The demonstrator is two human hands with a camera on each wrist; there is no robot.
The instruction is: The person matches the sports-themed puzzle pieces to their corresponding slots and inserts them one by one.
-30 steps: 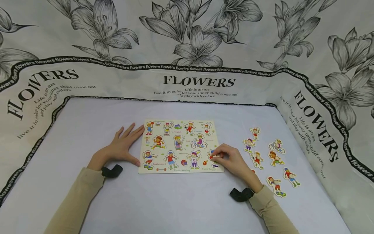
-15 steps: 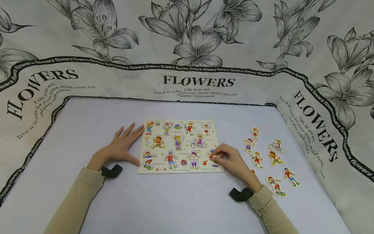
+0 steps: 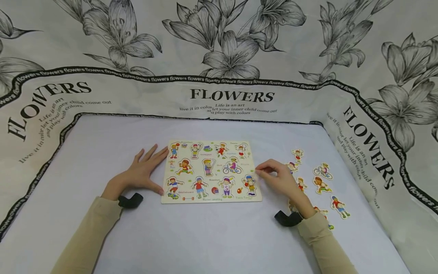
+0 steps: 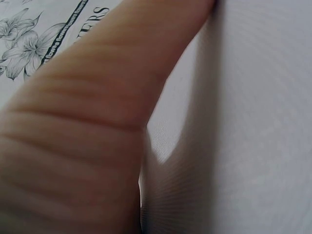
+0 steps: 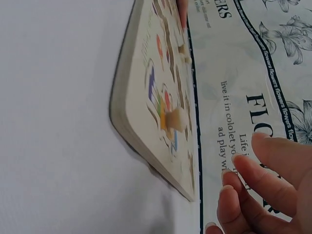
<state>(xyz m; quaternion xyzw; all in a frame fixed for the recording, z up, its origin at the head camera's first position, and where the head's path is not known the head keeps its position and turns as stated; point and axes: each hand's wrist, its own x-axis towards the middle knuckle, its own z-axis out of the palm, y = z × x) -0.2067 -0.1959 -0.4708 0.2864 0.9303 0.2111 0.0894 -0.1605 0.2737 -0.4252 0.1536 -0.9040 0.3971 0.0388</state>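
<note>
A cream wooden puzzle board (image 3: 213, 201) printed with sports figures lies mid-table. My left hand (image 3: 140, 172) has its fingers spread, with thumb and fingertips at the board's left edge; the left wrist view mostly shows skin close up. Just off the board's right edge is my right hand (image 3: 278, 179), fingers loosely bent and holding nothing. In the right wrist view this hand (image 5: 263, 180) shows a gap between thumb and fingers. The table-tennis puzzle piece (image 3: 249, 185) sits in the board's lower right corner, its wooden knob (image 5: 175, 119) standing up.
Several loose puzzle pieces lie to the right, among them a cyclist (image 3: 323, 171), a runner (image 3: 321, 185), a roller skater (image 3: 340, 207) and a tennis player (image 3: 297, 156). My right hand and forearm partly cover others. A flower-printed cloth (image 3: 232, 95) rises behind the table.
My right hand has let go of the table-tennis piece and moved up and right off the board's corner, uncovering that piece. My left hand has stayed put.
</note>
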